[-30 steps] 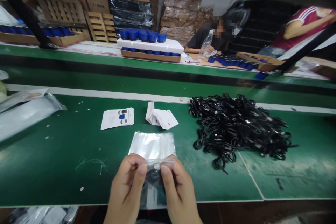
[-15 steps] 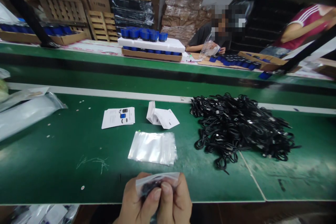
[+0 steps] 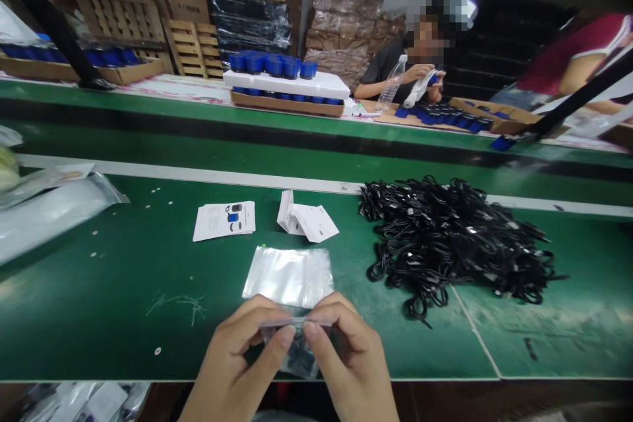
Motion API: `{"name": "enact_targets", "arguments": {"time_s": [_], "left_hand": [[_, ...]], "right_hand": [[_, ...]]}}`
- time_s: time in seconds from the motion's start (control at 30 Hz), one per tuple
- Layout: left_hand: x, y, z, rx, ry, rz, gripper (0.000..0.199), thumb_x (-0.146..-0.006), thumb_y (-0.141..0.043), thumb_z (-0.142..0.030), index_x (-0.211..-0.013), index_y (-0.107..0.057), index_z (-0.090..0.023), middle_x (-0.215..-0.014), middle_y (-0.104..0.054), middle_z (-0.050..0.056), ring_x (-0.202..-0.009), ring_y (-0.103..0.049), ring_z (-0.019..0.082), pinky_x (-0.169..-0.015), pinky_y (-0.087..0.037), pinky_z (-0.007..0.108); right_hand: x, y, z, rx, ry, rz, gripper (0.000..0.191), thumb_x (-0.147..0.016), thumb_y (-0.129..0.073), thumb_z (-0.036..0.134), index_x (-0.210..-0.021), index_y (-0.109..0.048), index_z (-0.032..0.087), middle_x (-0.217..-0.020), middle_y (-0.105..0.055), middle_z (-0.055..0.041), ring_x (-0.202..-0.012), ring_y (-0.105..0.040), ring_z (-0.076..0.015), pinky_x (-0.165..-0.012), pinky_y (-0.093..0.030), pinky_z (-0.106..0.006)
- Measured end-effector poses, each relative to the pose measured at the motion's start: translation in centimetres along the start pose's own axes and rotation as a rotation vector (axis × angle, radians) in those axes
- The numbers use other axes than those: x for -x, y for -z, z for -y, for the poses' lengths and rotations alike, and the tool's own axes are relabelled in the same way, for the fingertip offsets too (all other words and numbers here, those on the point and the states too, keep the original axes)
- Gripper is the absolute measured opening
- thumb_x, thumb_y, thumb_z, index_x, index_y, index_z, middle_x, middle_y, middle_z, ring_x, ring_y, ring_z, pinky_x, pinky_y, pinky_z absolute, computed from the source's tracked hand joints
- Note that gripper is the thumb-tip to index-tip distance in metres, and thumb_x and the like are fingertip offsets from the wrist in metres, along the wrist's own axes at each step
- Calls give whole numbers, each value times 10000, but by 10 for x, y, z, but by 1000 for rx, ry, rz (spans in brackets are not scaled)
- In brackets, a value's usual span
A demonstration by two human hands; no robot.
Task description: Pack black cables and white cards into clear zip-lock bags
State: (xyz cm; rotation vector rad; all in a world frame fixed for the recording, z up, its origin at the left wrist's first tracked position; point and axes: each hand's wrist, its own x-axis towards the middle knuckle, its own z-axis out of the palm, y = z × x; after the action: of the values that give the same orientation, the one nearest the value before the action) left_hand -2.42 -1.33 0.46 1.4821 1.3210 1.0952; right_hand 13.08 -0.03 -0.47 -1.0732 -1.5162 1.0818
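At the near edge of the green table, my left hand [image 3: 242,349] and my right hand [image 3: 349,349] pinch the top edge of a small clear zip bag [image 3: 299,353] between thumbs and fingers. Something dark, perhaps a cable, shows through the plastic; its kind is unclear. Just beyond my fingertips lies a stack of flat clear bags [image 3: 289,273]. Behind it are a pile of printed leaflets [image 3: 225,221] and some folded white leaflets [image 3: 314,221]. A large heap of black cables [image 3: 445,237] spreads to the right.
Filled plastic bags [image 3: 54,211] lie at the left, and more bags [image 3: 89,402] sit below the table edge. Across the green ledge stand blue jars [image 3: 271,66] on a white foam tray [image 3: 297,84]. Two people work there, one beside a plastic bottle [image 3: 391,86].
The zip bag now hangs upright below my fingers, and my hands have spread apart along its top edge. Across the ledge, the person has raised a white bag and blue item.
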Motion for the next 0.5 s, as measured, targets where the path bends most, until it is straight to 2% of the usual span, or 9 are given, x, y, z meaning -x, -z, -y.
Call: {"name": "enact_targets", "arguments": {"time_s": [0.1, 0.2, 0.4, 0.5], "left_hand": [[2, 2, -5, 36, 81, -5, 167, -844, -585, -335, -780, -691, -223, -737, -647, 4, -650, -623, 128, -557, -496, 181], [3, 7, -6, 40, 117, -75, 180, -817, -604, -361, -728, -689, -229, -720, -654, 4, -629, -607, 134, -521, -481, 185], [2, 16, -1, -186, -57, -56, 138, -826, -590, -257, -741, -699, -244, -676, -658, -20, -534, -584, 97, -470, -448, 153], [4, 14, 1, -195, -73, -98, 134, -832, -588, -263, -734, -675, -236, -671, -646, -22, -553, -588, 101, -506, -454, 161]], "right_hand": [[1, -1, 4, 13, 22, 20, 125, -861, -573, 205, -747, -624, 196, -696, -552, 2, -634, -540, -132, -587, -440, -232], [0, 0, 5, 23, 47, 23, 111, -855, -578, 183, -771, -648, 197, -697, -577, -1, -634, -557, -132, -588, -452, -231], [-1, -1, 2, 55, 85, 41, 117, -853, -595, 147, -861, -699, 201, -744, -633, -14, -668, -611, -131, -606, -474, -219], [-1, -2, 3, 84, 90, 44, 117, -852, -584, 144, -822, -686, 191, -722, -625, -14, -656, -605, -133, -596, -468, -224]]}}
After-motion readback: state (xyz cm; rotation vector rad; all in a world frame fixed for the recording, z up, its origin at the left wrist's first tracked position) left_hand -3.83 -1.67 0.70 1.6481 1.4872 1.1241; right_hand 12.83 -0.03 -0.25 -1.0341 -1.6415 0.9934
